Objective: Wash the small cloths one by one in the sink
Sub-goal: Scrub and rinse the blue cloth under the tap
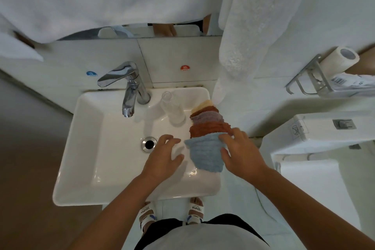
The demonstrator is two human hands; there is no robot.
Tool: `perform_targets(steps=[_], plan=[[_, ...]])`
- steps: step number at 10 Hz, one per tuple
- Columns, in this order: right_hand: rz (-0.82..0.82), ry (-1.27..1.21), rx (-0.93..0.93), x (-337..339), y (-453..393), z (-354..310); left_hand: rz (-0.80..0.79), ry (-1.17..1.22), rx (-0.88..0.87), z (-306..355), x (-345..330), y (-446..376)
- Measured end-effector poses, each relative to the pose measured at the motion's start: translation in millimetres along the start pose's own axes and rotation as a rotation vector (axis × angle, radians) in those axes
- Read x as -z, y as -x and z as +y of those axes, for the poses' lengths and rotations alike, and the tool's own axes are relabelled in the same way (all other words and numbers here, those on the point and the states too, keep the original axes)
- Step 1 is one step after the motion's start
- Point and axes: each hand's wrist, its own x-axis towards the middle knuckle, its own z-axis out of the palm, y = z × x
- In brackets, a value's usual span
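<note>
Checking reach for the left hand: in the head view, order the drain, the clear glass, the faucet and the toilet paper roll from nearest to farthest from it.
From the left hand:
1. Drain, just beside its fingers, in the basin.
2. Clear glass, behind, on the sink's back.
3. Faucet, back left.
4. Toilet paper roll, far right on the wall holder.

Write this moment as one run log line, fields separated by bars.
right hand: grips light blue cloth on stack | left hand: open over white sink | chrome tap: no water seen

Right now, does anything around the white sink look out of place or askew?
The stack of small coloured cloths on the white sink's right rim fans out unevenly, its light blue cloth hanging over the basin. A clear glass stands inside the basin. Nothing looks spilled.
</note>
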Motion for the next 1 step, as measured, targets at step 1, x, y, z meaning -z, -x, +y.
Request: perform_targets(steps=[1], plan=[[-0.058,0.033,-0.017,6.2,-8.1,-16.9,0.005,-0.044,-0.004,7.6,19.1,6.4]])
